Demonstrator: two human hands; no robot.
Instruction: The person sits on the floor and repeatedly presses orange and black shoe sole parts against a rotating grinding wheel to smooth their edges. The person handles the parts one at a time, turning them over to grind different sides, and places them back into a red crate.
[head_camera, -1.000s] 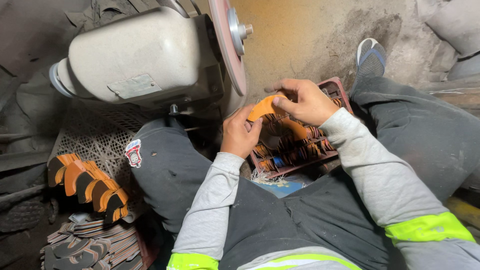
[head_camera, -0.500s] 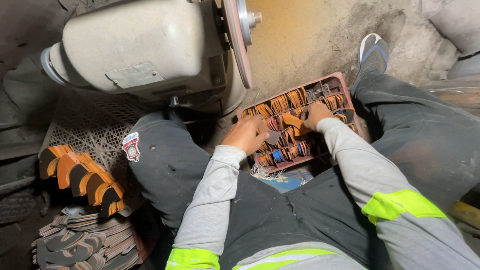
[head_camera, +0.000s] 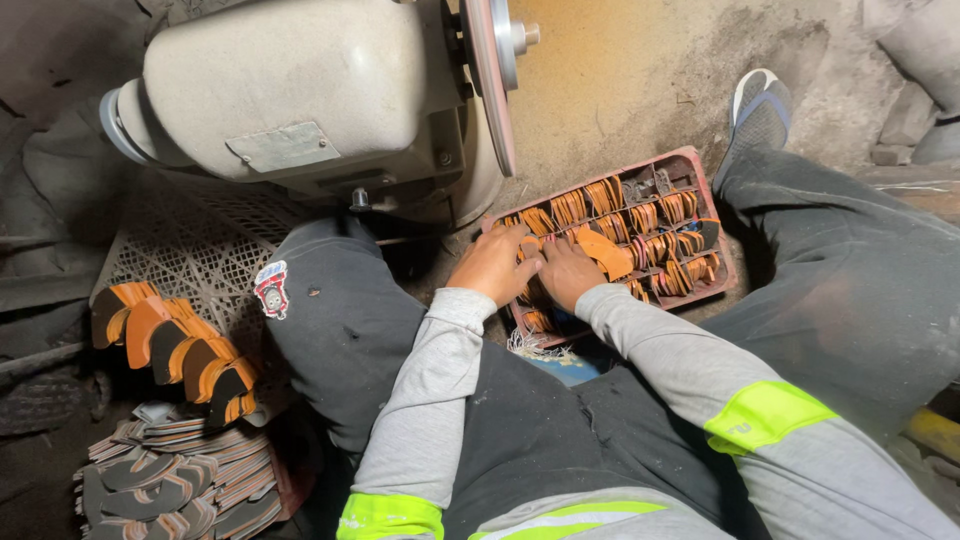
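Risk, as judged: grinding disc (head_camera: 487, 80) hangs just above and left of your hands; lifting them straight up could brush its edge. Red tray (head_camera: 712, 265) lies on floor between your legs, crammed with orange leather pieces (head_camera: 605, 250); rough pull could spill neighbours. Left hand (head_camera: 492, 265) palm down, fingers curled into tray's near rows. Right hand (head_camera: 568, 272) alongside, touching it, fingers tucked under; exact grip hidden.

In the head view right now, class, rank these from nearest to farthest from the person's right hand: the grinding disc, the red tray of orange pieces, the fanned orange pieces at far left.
1. Red tray, under the right hand.
2. Grinding disc, above, upper middle.
3. Fanned orange pieces, far left, beyond the knee.
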